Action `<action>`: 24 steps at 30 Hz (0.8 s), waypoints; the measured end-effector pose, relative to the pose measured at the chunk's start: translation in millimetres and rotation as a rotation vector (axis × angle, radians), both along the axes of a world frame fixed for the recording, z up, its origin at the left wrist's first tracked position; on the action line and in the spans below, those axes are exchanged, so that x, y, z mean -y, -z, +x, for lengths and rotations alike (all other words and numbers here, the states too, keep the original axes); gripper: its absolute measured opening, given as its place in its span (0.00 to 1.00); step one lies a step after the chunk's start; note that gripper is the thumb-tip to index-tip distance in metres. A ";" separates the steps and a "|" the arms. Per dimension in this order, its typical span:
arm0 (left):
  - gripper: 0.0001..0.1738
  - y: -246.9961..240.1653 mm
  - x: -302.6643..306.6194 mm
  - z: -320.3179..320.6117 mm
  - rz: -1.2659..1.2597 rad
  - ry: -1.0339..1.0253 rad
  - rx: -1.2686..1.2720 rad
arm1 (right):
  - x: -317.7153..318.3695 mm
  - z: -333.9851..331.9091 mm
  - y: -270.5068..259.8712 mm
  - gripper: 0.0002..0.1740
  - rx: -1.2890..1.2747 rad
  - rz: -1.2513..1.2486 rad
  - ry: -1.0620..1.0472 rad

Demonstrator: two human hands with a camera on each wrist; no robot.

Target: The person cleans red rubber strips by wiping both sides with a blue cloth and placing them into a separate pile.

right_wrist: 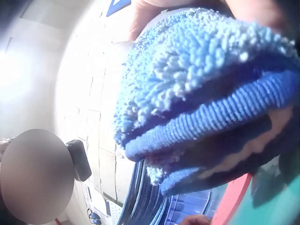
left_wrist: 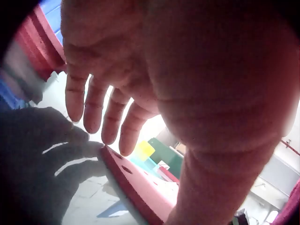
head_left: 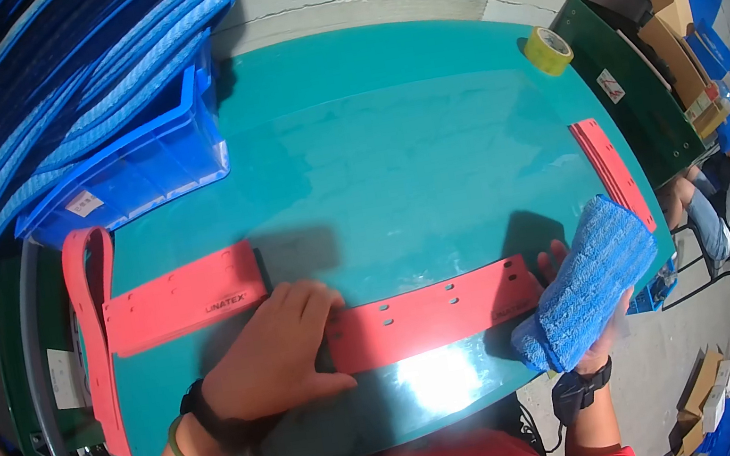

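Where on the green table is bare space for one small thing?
Widest: the tabletop between blue bin and tape roll, beyond the middle red strip. Narrower: between that strip and the near edge. Crowded: near right, where the right hand holds the blue cloth beside stacked red strips.

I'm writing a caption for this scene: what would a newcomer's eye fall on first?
Probably the fluffy blue cloth in the right hand, at the right end of a red strip lying on the green table. Next, perhaps, the white glare on the tabletop's near side, then the pile of long blue pieces above the blue bin at upper left.
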State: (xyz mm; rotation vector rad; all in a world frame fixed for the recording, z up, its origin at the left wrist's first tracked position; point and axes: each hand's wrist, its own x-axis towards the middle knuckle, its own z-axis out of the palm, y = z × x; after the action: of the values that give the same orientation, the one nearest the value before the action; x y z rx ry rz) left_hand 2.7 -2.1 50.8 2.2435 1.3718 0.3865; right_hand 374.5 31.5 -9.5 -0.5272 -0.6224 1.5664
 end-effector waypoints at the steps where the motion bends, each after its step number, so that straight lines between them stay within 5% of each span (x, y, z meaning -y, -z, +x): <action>1: 0.41 1.8 1.1 0.7 0.024 -0.034 0.009 | -0.1 -0.2 -0.1 0.55 0.000 -0.001 -0.004; 4: 0.39 5.6 1.0 0.0 -0.119 -0.066 0.118 | -3.1 2.8 -0.4 0.54 0.004 -0.005 -0.019; 10: 0.35 10.7 -0.1 1.7 -0.020 -0.092 0.142 | -15.2 1.0 -16.5 0.54 -0.007 -0.017 -0.065; 13: 0.38 9.9 -1.0 -3.0 -0.089 -0.109 0.135 | -19.9 -4.1 -36.6 0.56 0.093 0.028 0.091; 16: 0.39 12.7 -2.3 -8.2 -0.082 -0.080 0.178 | -19.6 26.3 -62.6 0.52 0.581 0.201 0.034; 19: 0.39 15.1 -2.9 -13.1 -0.111 -0.073 0.213 | -20.5 40.7 -85.4 0.61 0.990 0.203 0.023; 21: 0.38 17.3 -3.3 -14.0 -0.099 -0.081 0.226 | -20.4 -12.4 -106.3 0.60 1.151 0.431 0.153; 24: 0.38 22.8 -4.0 -15.8 -0.084 -0.089 0.246 | -31.6 -38.9 -120.1 0.47 1.633 0.870 -0.029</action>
State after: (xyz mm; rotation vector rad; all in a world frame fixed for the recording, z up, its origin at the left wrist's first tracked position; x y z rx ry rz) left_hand -13.1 1.9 28.1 1.9973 1.3336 0.6029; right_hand 335.6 63.1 110.6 -1.0256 -2.3510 0.4187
